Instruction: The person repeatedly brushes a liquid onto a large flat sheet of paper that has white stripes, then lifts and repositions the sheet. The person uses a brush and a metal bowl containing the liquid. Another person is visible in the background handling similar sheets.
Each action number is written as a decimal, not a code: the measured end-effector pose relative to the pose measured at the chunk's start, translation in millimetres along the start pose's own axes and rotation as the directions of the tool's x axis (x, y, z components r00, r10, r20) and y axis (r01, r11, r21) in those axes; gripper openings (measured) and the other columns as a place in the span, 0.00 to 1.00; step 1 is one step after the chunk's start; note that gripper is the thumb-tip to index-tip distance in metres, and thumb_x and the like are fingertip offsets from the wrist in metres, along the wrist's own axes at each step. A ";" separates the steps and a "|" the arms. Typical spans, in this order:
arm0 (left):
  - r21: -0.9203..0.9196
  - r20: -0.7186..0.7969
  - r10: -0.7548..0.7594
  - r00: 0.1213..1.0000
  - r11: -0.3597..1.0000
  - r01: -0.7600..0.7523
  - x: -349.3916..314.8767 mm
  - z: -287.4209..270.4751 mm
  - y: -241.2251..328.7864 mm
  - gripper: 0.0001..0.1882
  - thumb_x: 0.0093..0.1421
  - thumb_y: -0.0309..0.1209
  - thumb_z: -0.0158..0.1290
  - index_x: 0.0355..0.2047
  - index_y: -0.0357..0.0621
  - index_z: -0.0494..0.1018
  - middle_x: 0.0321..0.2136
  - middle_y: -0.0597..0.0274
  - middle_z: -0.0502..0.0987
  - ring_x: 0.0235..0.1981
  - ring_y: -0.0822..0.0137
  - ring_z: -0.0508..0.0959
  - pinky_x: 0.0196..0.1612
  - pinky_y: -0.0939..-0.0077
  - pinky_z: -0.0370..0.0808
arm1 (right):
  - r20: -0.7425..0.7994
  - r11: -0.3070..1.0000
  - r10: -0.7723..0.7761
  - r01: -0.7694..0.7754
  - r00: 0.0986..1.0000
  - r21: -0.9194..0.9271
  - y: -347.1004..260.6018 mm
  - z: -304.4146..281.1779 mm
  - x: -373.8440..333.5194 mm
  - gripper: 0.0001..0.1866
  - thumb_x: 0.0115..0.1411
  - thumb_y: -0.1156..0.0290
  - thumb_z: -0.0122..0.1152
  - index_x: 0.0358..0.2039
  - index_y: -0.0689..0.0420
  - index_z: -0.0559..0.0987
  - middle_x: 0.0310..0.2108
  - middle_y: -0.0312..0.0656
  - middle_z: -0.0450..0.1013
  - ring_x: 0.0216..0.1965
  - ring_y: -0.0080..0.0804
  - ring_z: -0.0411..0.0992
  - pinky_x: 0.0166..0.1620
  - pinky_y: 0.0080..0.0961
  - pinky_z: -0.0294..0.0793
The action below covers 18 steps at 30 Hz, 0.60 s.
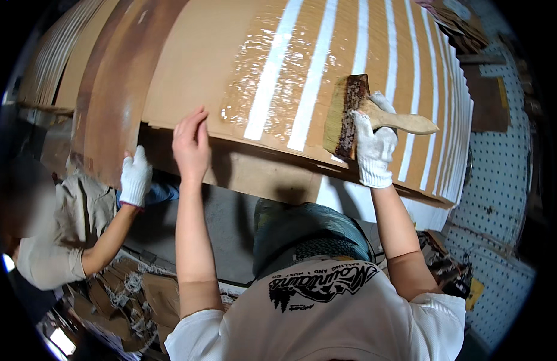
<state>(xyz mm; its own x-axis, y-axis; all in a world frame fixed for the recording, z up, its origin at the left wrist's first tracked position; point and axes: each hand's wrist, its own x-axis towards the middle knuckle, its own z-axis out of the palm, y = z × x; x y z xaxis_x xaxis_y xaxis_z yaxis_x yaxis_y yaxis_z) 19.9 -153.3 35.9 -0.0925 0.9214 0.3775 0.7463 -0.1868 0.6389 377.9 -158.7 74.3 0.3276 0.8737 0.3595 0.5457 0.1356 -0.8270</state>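
My right hand (376, 147), in a white knit glove, grips a wide brush (354, 114) by its pale wooden handle. The bristles rest on a row of overlapping tan cardboard sheets (342, 66) with white strips along their edges. A wet, glossy coating shows on the sheets left of the brush. My bare left hand (192, 144) hovers by the near edge of a plain cardboard sheet (185, 78), fingers stretched out and holding nothing; whether it touches the edge I cannot tell.
At the left, a co-worker's gloved hand (135, 177) is at the near edge of a brown-stained board (119, 78). More fanned sheets (62, 51) lie at the far left. Cardboard scraps and white string (131, 295) are piled on the lower left. A perforated pale blue panel (495, 186) stands at right.
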 end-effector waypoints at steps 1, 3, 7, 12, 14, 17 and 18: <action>-0.009 0.005 0.000 1.000 1.000 0.001 -0.8 0.4 -1.9 0.10 0.63 0.22 0.53 0.43 0.40 0.79 0.48 0.54 0.81 0.50 0.54 0.79 0.55 0.64 0.73 | -0.026 1.000 0.007 -0.007 1.000 -0.014 5.3 -12.3 -0.4 0.23 0.60 0.74 0.66 0.56 0.63 0.73 0.49 0.45 0.76 0.48 0.35 0.76 0.54 0.28 0.74; 0.016 0.024 0.030 0.999 0.999 -0.030 -0.5 -2.6 -4.2 0.11 0.63 0.23 0.53 0.45 0.39 0.78 0.49 0.53 0.80 0.51 0.53 0.78 0.56 0.63 0.72 | -0.018 0.998 0.021 -0.022 1.000 -0.062 -5.4 -32.1 2.2 0.22 0.61 0.72 0.65 0.55 0.61 0.74 0.46 0.44 0.77 0.46 0.34 0.77 0.52 0.28 0.75; 0.051 0.077 0.024 0.997 0.998 -0.028 2.2 0.0 9.2 0.11 0.64 0.24 0.53 0.46 0.38 0.78 0.51 0.52 0.79 0.52 0.53 0.78 0.57 0.63 0.72 | -0.030 0.993 0.121 -0.121 0.992 0.006 -45.3 -36.5 4.1 0.19 0.65 0.71 0.60 0.55 0.61 0.74 0.40 0.44 0.79 0.38 0.30 0.78 0.43 0.30 0.78; 0.161 0.177 -0.011 0.984 0.987 -0.018 0.5 4.4 10.3 0.13 0.65 0.26 0.52 0.48 0.34 0.76 0.53 0.47 0.78 0.55 0.49 0.77 0.59 0.61 0.71 | 0.169 0.905 -0.230 0.275 0.958 -0.326 -27.4 12.8 -9.7 0.17 0.64 0.71 0.59 0.54 0.55 0.74 0.48 0.39 0.75 0.40 0.25 0.75 0.44 0.19 0.77; 0.203 0.189 -0.064 0.980 0.979 0.025 -1.4 -1.3 4.3 0.14 0.67 0.28 0.51 0.49 0.33 0.77 0.54 0.46 0.77 0.56 0.50 0.77 0.60 0.62 0.72 | 0.098 0.998 -0.060 0.058 0.993 0.026 -23.8 9.3 -5.8 0.17 0.63 0.68 0.59 0.53 0.54 0.76 0.48 0.39 0.76 0.43 0.31 0.76 0.47 0.26 0.77; 0.281 0.277 -0.153 0.949 0.957 0.072 4.6 1.4 19.5 0.18 0.69 0.32 0.50 0.53 0.32 0.75 0.58 0.45 0.74 0.61 0.52 0.74 0.63 0.64 0.69 | 0.168 0.825 0.204 -0.262 0.964 0.500 14.5 -55.2 -10.9 0.21 0.61 0.74 0.63 0.55 0.58 0.75 0.48 0.42 0.76 0.45 0.30 0.77 0.49 0.23 0.78; 0.310 0.304 -0.174 0.937 0.948 0.076 6.2 1.0 24.8 0.19 0.69 0.32 0.50 0.54 0.32 0.75 0.59 0.45 0.73 0.61 0.52 0.73 0.63 0.64 0.69 | 0.182 0.728 0.283 -0.334 0.942 0.599 26.3 -79.3 -14.0 0.23 0.60 0.76 0.65 0.56 0.60 0.74 0.48 0.42 0.76 0.45 0.30 0.77 0.49 0.22 0.79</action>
<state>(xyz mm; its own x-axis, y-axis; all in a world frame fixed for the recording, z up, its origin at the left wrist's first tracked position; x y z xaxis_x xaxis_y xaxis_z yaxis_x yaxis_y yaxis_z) 38.5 -151.9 53.4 -0.0159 0.9991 0.0383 0.9045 -0.0019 0.4265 448.8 -204.5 81.8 0.3226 0.9462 0.0258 -0.1746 0.0862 -0.9809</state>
